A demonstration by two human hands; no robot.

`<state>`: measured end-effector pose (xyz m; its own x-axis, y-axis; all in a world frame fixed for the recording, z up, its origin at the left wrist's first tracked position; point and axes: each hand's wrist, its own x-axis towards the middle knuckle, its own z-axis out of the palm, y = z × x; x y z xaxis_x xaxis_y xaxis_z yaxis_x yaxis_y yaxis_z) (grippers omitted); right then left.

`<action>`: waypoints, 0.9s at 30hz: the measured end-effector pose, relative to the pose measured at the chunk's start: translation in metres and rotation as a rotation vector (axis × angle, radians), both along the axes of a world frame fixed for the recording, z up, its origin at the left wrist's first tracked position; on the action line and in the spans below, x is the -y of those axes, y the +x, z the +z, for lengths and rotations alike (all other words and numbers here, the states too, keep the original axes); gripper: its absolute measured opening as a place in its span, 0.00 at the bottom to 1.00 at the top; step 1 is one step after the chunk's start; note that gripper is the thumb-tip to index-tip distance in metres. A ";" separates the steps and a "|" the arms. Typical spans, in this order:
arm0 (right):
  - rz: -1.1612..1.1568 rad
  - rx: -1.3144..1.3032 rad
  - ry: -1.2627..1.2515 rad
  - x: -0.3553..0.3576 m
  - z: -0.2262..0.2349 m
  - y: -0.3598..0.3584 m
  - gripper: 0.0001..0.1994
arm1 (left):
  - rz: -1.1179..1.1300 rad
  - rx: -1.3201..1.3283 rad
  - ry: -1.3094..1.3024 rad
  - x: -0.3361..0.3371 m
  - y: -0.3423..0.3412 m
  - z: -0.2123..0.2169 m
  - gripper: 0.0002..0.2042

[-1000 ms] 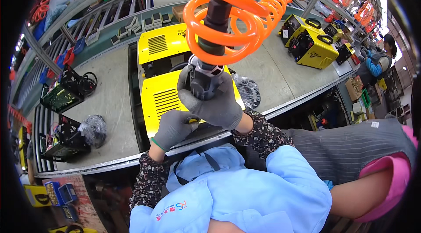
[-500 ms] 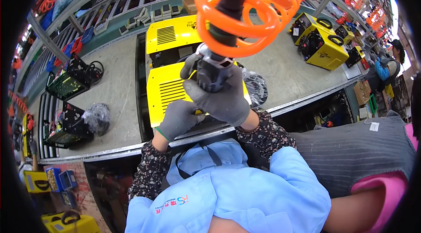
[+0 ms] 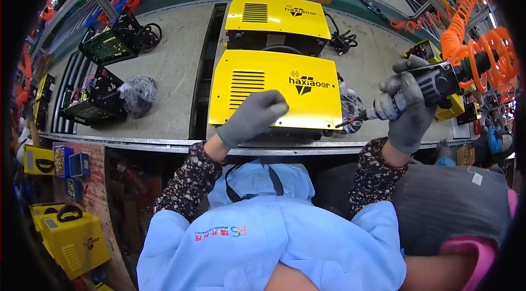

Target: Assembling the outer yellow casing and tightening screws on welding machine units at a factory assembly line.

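A yellow metal cover with vent slots and dark markings sits on the machine right in front of me. My right hand, in a grey glove, is wrapped round a black and silver air screwdriver. The screwdriver lies tilted, its thin bit pointing left at the cover's near right corner; whether it touches a screw there is too small to tell. Over the cover's near edge is my left hand, also gloved, with its fingers curled closed. What it holds, if anything, is hidden.
Another yellow-covered machine stands just behind. Opened black units are on the left, one beside a plastic-wrapped cable. An orange coiled hose hangs at right. A co-worker's grey-clothed body is close on my right.
The screwdriver in my right hand has moved from the cover's middle to its near right corner, swinging the hose rightward. My left hand has moved over the cover. The whole view has shifted.
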<state>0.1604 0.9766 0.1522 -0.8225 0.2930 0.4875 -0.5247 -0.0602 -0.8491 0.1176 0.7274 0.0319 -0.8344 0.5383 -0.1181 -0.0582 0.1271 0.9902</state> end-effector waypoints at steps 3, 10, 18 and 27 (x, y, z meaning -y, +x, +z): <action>-0.086 -0.020 0.065 -0.011 -0.015 -0.004 0.14 | -0.026 0.422 0.377 -0.004 -0.005 0.010 0.10; -0.036 0.016 0.063 -0.005 -0.027 -0.001 0.13 | -0.132 0.088 0.119 -0.057 -0.007 0.013 0.10; 0.026 0.031 0.017 0.001 -0.029 0.000 0.15 | -0.205 -0.649 -0.508 -0.097 0.005 -0.005 0.13; 0.013 0.087 0.003 0.010 -0.025 0.001 0.15 | -0.229 -0.638 -0.572 -0.098 0.006 -0.006 0.13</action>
<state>0.1610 0.9671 0.1272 -0.8655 0.2804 0.4151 -0.4482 -0.0636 -0.8916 0.1231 0.8256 0.0260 -0.7122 0.7013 0.0305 0.5710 0.5535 0.6062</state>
